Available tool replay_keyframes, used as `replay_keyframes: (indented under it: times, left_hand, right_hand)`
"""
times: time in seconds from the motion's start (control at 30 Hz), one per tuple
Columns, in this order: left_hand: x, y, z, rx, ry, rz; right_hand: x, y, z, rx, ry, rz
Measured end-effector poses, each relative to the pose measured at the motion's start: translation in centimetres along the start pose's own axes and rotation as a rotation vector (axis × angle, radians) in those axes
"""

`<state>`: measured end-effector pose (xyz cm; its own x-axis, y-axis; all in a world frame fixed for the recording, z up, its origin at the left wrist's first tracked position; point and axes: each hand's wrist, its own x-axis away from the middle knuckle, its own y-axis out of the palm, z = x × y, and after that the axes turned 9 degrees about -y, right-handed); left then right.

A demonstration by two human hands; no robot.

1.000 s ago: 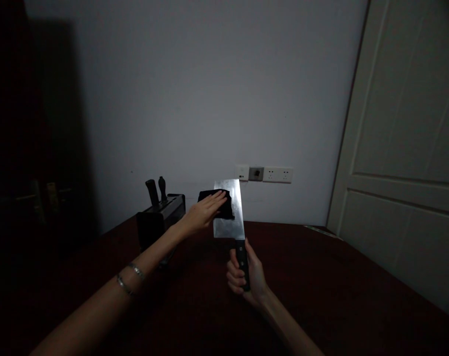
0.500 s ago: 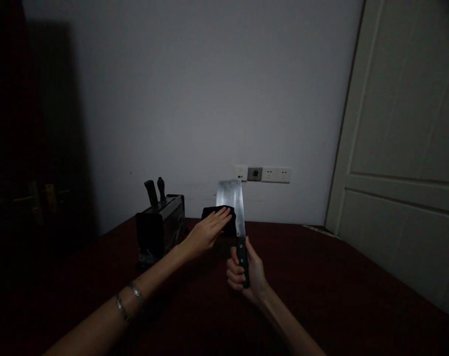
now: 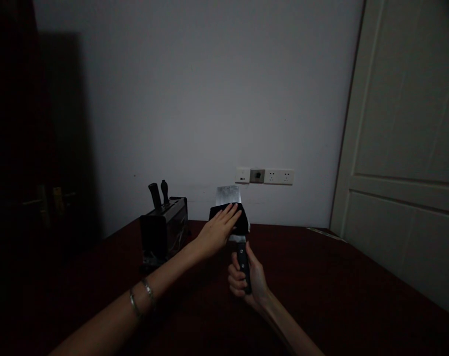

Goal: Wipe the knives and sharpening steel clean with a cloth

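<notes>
My right hand (image 3: 246, 283) is wrapped round the black handle of a cleaver (image 3: 228, 196) and holds it upright over the dark red table (image 3: 320, 291). The broad steel blade leans away from me and looks foreshortened. My left hand (image 3: 220, 228) lies flat, fingers together, pressing a black cloth (image 3: 242, 221) against the lower part of the blade. Two bracelets sit on my left wrist.
A dark knife block (image 3: 164, 228) with two black handles sticking up stands on the table to the left of the cleaver. Wall sockets (image 3: 264, 176) run along the grey wall behind. A pale door (image 3: 405, 148) fills the right side.
The cloth under my left hand has slid down the blade toward the handle. The blade has tipped away and shows less of its face.
</notes>
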<state>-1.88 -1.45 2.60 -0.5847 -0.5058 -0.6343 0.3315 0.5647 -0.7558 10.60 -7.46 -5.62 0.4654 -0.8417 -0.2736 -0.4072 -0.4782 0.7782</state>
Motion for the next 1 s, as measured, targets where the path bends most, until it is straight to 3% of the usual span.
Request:
replay_keyframes:
  times: [0.17,0.37,0.43,0.67,0.73,1.0]
  left_hand:
    - [-1.8,-0.1,-0.4,-0.015,-0.136,0.059]
    - [1.1,-0.2,3.4,-0.089,-0.047,0.007]
    - [1.3,-0.2,3.9,-0.103,-0.061,0.014]
    - [-3.8,-0.3,-0.6,-0.072,-0.196,0.047]
    - [-4.3,-0.4,-1.1,-0.059,-0.209,0.056]
    - [-0.7,0.0,2.6,-0.043,-0.055,0.062]
  right_hand:
    - [-0.1,0.0,0.1,0.01,0.024,-0.008]
    - [0.0,-0.1,-0.9,0.023,-0.077,-0.009]
    - [0.0,-0.1,-0.9,0.031,-0.079,-0.005]
    - [-0.2,-0.4,1.0,0.025,0.017,0.001]
    - [-0.3,-0.5,1.2,0.038,0.024,0.007]
    - [-0.2,-0.4,0.1,0.039,-0.069,0.026]
